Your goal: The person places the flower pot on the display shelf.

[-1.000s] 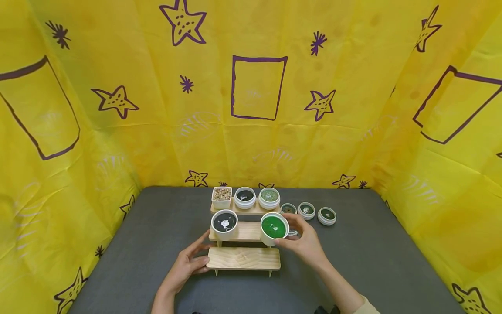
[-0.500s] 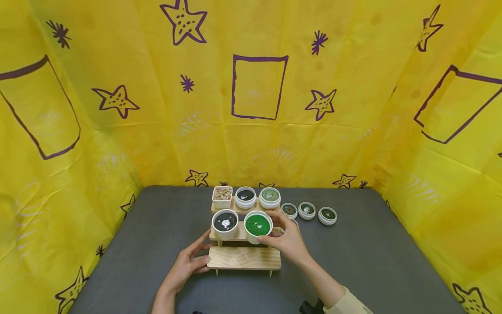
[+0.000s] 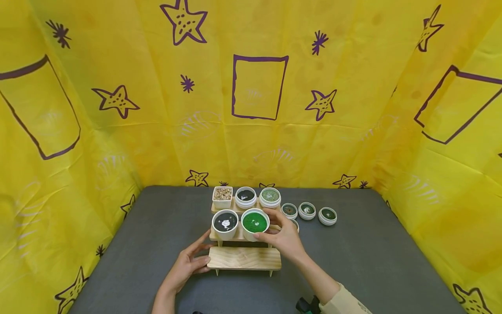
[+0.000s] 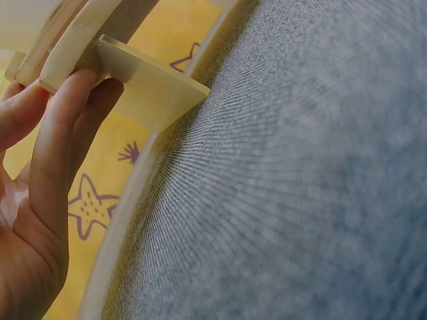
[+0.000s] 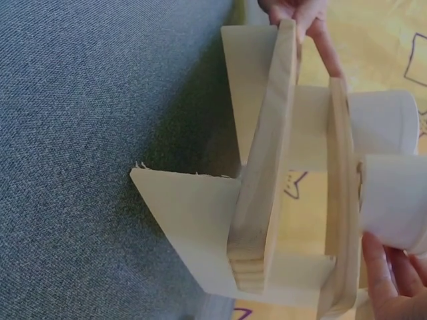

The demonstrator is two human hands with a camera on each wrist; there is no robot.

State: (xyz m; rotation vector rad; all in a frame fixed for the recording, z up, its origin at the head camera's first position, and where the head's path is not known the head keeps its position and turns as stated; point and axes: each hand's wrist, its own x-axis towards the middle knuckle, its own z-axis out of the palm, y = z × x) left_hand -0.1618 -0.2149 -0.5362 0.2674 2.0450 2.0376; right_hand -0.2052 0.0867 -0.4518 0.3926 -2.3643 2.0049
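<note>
A three-step wooden stand (image 3: 244,258) stands on the table. At the left end of its lowest shelf my left hand (image 3: 184,266) pinches the board, thumb and fingertips on its edge (image 4: 73,50) in the left wrist view. My right hand (image 3: 285,237) grips a white cup with bright green contents (image 3: 255,222) at the middle shelf, thumb in front and fingers behind. In the right wrist view the cup's base (image 5: 393,197) is right at the shelf; whether it touches is hard to tell. A white cup with dark contents (image 3: 225,223) stands just left of it.
The top shelf bears a square pot of tan bits (image 3: 222,197), a dark-filled round pot (image 3: 245,197) and a pale green one (image 3: 269,197). Several small round pots (image 3: 306,211) stand on the grey table (image 3: 364,261) at right. Yellow cloth (image 3: 251,148) surrounds the table.
My right hand has moved the green cup leftward along the middle shelf, from its right end to beside the dark cup. My left hand has kept its place on the stand.
</note>
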